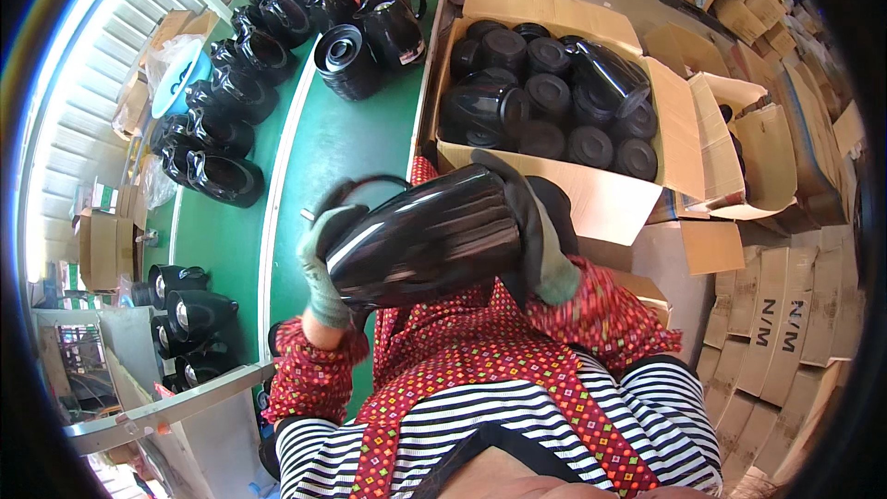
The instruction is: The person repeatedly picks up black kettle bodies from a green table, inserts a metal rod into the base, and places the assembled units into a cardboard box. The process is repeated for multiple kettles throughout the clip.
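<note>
A glossy black jug (430,236) lies sideways between my gloved hands, in front of my chest. My left hand (328,268) grips its left end, where a dark curved handle shows above the glove. Around the wider right end wraps my right hand (545,254), in a glove with dark and green-grey parts. Both sets of fingers are partly hidden by the jug. To the right, beyond my hands, stands an open cardboard box (591,199) filled with black jug bodies (550,92), some upright and some lying on top.
Rows of black jugs (245,92) line the left of the green bench (333,143). At its far end is a stack of round black parts (344,55). More jugs (199,314) stand at the near left, by a metal rail (176,407). Cartons (776,314) are stacked at right.
</note>
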### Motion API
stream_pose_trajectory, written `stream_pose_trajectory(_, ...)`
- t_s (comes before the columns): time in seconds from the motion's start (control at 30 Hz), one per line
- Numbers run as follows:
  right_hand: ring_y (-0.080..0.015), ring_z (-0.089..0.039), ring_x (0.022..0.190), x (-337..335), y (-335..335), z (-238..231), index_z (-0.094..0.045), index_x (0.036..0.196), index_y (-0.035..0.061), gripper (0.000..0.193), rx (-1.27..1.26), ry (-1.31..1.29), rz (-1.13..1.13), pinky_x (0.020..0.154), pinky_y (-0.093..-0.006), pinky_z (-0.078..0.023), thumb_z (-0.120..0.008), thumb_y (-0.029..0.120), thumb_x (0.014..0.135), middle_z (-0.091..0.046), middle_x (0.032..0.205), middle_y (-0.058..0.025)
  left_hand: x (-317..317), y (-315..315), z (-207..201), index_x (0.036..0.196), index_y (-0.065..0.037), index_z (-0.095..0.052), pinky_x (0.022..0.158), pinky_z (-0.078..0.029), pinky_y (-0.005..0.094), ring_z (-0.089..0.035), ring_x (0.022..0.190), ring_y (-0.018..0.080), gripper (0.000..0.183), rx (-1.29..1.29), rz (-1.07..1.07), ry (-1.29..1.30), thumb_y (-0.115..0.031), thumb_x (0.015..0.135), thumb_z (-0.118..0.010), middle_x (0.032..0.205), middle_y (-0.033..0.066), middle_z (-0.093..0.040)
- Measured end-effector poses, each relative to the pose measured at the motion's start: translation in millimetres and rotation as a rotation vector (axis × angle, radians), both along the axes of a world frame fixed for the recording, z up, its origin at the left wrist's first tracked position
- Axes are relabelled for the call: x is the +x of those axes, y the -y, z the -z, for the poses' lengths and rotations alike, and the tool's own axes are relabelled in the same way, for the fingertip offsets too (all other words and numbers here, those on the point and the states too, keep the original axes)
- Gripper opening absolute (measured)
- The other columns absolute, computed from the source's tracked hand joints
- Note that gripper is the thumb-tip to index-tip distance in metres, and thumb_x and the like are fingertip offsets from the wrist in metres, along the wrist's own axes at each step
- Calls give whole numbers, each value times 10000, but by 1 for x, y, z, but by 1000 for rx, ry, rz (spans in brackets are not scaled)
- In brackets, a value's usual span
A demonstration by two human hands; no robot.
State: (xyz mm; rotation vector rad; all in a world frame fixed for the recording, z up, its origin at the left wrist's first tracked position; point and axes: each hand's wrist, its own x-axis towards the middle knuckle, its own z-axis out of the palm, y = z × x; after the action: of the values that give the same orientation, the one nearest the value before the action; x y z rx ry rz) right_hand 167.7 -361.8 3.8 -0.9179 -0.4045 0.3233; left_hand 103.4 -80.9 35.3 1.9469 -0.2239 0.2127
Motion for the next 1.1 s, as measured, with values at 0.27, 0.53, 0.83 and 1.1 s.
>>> stream_pose_trajectory(0.27,-246,-535,1382,0,19,16,-439,1570,49,664,-267,-212,-95,1166,-383,-432,-482,516,1099,-497,1565,-148,8,14,-26,1231,71,-713,1048,-566,429,-679,1256,363,456,-48,-67,-103,-168,857,-820,1489,279,-575)
stream_pose_trajectory(0.53,-560,-236,1538,16,30,-58,-386,1639,118,1163,-538,1097,-14,1236,-639,-232,-843,666,721,-204,1700,-312,-6,40,47,1589,-32,-379,1195,-468,493,-538,1421,339,578,-1427,353,-899,-293,1106,-559,1586,220,-475)
stream_pose_trajectory(0.83,-346,-461,1462,14,23,-43,-523,1494,-36,714,-420,496,198,1237,-435,-309,-641,445,980,-497,1551,-240,-7,36,72,1591,-26,-365,1175,-459,443,-547,1383,304,541,-1389,337,-748,-224,1107,-505,1534,199,-512)
stream_pose_trajectory(1.1,-255,-684,1148,89,43,-62,-647,1382,-52,636,-426,81,-88,1050,-373,-526,-619,436,975,-713,1262,-152,-39,68,60,1516,3,-517,1074,-516,335,-650,1251,218,539,-467,205,-499,-108,1016,-684,1400,148,-667)
